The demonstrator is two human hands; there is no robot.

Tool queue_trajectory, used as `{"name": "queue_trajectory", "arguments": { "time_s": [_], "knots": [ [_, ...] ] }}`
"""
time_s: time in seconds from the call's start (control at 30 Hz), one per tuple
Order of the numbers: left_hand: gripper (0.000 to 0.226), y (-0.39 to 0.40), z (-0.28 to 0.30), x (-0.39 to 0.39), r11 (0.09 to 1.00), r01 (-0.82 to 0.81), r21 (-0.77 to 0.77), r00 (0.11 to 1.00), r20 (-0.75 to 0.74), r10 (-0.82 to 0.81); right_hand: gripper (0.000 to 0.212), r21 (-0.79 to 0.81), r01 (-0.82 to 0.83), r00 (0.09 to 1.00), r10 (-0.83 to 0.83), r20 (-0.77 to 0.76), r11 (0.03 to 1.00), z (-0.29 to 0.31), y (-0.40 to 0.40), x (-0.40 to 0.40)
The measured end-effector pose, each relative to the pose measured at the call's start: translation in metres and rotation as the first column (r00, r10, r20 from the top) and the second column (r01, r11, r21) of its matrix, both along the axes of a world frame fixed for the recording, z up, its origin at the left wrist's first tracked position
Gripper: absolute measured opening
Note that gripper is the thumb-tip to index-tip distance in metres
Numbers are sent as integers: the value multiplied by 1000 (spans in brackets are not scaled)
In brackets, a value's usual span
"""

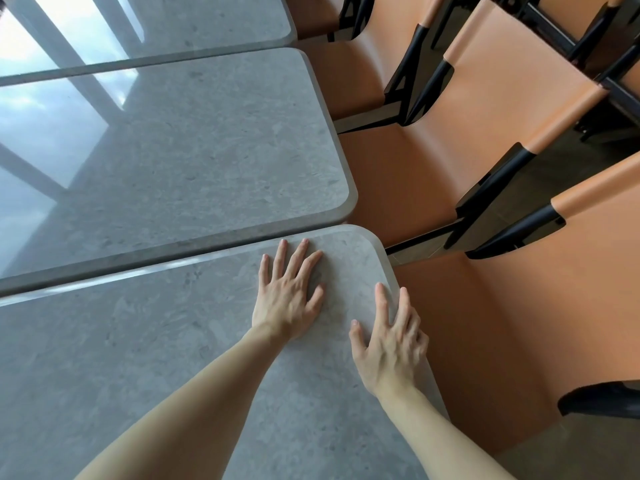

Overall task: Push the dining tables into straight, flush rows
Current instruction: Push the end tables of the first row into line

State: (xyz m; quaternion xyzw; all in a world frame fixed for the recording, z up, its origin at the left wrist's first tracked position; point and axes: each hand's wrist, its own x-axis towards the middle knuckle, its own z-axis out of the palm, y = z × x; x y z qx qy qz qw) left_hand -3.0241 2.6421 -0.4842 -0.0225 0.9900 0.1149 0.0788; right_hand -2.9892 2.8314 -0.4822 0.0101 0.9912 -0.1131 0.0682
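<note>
Both bare forearms reach over the near table (pixel 145 368), whose far right corner juts out past the middle table (pixel 194 157) beyond it, toward the tan chairs (pixel 408 188), so the row is likely not yet flush. The left hand (pixel 289 299) lies flat on the near table just inside that corner, fingers straight and spread, holding nothing, seemingly to press and steer. The right hand (pixel 389 344) rests on the near table's right edge with fingers loosely draped over the rim, probably to shove it sideways into line.
</note>
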Motion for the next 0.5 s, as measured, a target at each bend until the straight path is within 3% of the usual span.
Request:
{"name": "queue_trajectory", "arguments": {
  "time_s": [0.5],
  "knots": [
    [72, 3, 0, 1, 1000, 5, -9, 1000, -21, -5, 76, 14, 3, 999, -2, -44, 1000, -7, 3, 3]
  ]
}}
